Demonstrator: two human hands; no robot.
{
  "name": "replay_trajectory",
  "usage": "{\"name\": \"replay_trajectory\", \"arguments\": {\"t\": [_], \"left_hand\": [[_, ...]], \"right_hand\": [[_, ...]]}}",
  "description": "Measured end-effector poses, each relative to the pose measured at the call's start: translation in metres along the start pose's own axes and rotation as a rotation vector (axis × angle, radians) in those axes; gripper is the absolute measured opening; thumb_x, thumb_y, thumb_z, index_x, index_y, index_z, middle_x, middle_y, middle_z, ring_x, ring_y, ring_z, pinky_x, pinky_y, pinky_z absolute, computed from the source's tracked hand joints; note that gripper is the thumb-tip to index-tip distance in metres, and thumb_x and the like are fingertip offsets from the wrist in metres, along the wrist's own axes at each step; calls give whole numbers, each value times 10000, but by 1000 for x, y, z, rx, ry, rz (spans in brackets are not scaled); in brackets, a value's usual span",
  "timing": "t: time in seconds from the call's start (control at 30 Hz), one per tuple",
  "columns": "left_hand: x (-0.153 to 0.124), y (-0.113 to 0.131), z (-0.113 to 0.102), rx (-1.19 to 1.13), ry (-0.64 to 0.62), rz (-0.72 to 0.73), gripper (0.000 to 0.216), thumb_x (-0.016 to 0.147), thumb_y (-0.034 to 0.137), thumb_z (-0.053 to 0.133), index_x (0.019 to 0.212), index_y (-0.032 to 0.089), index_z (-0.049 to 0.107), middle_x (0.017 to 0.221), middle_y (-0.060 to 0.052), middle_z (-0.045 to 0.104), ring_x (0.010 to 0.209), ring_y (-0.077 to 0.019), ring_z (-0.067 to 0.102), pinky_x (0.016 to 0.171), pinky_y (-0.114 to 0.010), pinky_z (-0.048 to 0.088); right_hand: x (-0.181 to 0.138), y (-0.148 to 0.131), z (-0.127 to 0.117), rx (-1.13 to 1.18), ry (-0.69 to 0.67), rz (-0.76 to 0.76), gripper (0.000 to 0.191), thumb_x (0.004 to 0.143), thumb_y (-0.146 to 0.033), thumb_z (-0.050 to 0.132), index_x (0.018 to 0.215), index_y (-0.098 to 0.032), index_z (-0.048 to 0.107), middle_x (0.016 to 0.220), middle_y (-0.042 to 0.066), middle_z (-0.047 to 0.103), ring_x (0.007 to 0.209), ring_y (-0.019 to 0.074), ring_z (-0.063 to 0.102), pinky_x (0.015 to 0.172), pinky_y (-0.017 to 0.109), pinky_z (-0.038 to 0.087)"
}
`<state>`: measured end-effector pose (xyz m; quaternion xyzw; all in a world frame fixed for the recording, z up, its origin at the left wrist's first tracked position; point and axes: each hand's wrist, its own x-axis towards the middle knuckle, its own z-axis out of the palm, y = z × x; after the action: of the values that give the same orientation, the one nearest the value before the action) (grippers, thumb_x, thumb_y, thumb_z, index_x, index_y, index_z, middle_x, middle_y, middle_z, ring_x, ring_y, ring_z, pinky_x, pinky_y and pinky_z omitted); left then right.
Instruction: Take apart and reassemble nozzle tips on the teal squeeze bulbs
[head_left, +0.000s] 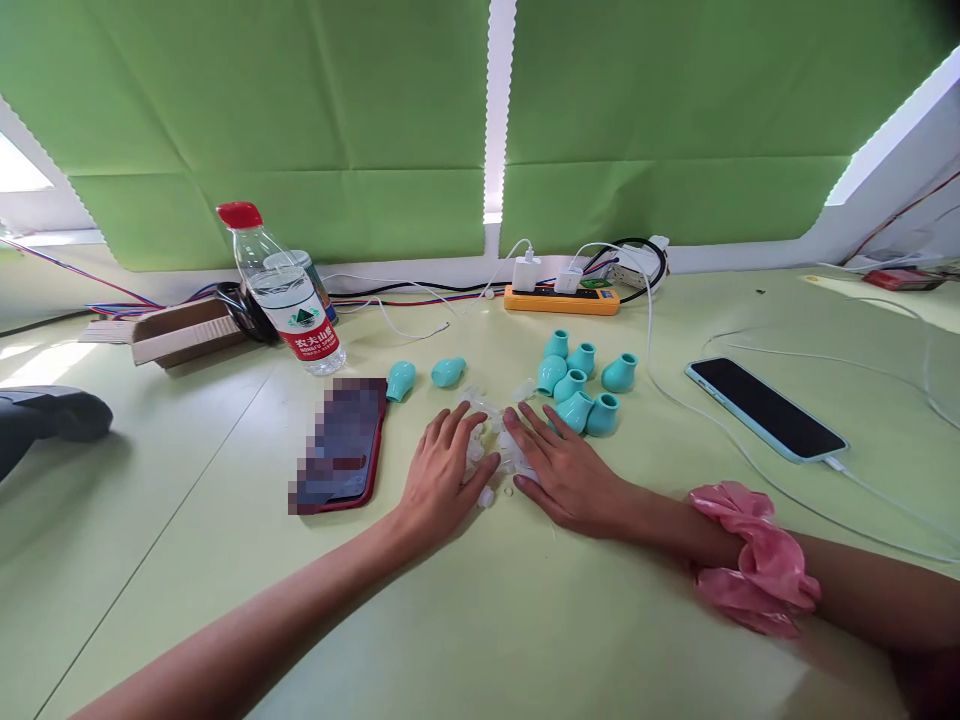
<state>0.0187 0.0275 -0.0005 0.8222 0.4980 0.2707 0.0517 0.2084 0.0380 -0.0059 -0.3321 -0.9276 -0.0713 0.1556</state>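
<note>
My left hand [442, 470] and my right hand [566, 470] lie flat on the pale green table [525, 620], fingers stretched out, on either side of a heap of small clear plastic pieces [491, 440]. Both hands touch the heap and partly cover it. A pink scrunchie [754, 565] sits on my right wrist. Just beyond my right hand stands a cluster of several teal plastic caps [577, 380]. Two more teal caps [424, 376] lie on their sides beyond my left hand.
A red-cased phone [341, 445] lies left of my left hand. A light blue phone [765, 408] on a white cable lies at the right. At the back stand a water bottle [289, 300], a cardboard box [184, 330] and an orange power strip [562, 298].
</note>
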Motion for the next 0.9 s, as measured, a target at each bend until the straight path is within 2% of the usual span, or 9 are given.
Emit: {"name": "replay_trajectory", "arguments": {"t": [0.07,0.13,0.2,0.27,0.4,0.47,0.53,0.7,0.9], "left_hand": [[-3,3,-3,-12,106,92,257,795,279,453,997,126,492,1138,-149,476,1059,-255,412,852,-416,383],[-7,6,-5,21,195,224,157,751,264,498,836,139,539,966,-126,530,914,-241,451,747,-388,406],[-10,8,-4,89,216,348,109,718,255,526,705,151,552,789,-90,535,768,-211,448,644,-344,393],[-11,8,-2,166,172,410,117,717,234,523,634,156,551,681,-62,517,682,-184,428,586,-309,358],[-7,4,3,243,90,293,127,755,241,505,687,164,578,691,-58,541,693,-187,437,596,-309,343],[-4,1,3,232,90,216,124,771,261,506,759,167,586,744,-63,555,737,-197,447,628,-318,356],[-3,0,3,221,99,188,137,774,278,517,794,159,581,794,-74,555,767,-205,445,647,-325,364],[-5,4,0,166,51,326,175,784,291,498,760,151,601,815,-93,530,784,-211,423,675,-353,349],[-5,6,1,105,-24,346,178,802,272,487,762,167,625,751,-67,550,758,-186,446,666,-348,297]], "right_hand": [[0,1,1,41,45,-3,454,860,-235,355,1262,-28,315,1309,177,350,1252,281,225,994,494,269],[-1,3,4,132,159,-9,365,857,-181,357,1200,-59,383,1243,156,448,1212,228,329,991,445,308],[-2,6,6,211,286,-20,277,844,-161,389,1105,-98,453,1138,125,545,1129,186,439,972,401,350],[-3,7,6,226,335,-47,198,820,-164,433,996,-130,517,1054,105,593,1048,186,501,938,393,381],[-3,6,3,200,263,-69,218,789,-209,476,970,-122,561,1076,122,568,1003,224,488,840,380,422],[-3,4,0,170,262,-29,256,782,-241,482,991,-113,556,1095,133,543,979,235,474,799,385,413],[-3,4,-2,93,278,28,240,775,-274,484,933,-119,577,1009,130,566,893,239,484,742,400,386],[-1,6,-3,-24,186,0,237,792,-293,450,843,-115,598,725,80,577,663,184,482,604,341,317],[-2,6,-1,234,194,-69,213,808,-209,437,978,-121,532,811,80,587,752,174,515,652,308,381]]}}
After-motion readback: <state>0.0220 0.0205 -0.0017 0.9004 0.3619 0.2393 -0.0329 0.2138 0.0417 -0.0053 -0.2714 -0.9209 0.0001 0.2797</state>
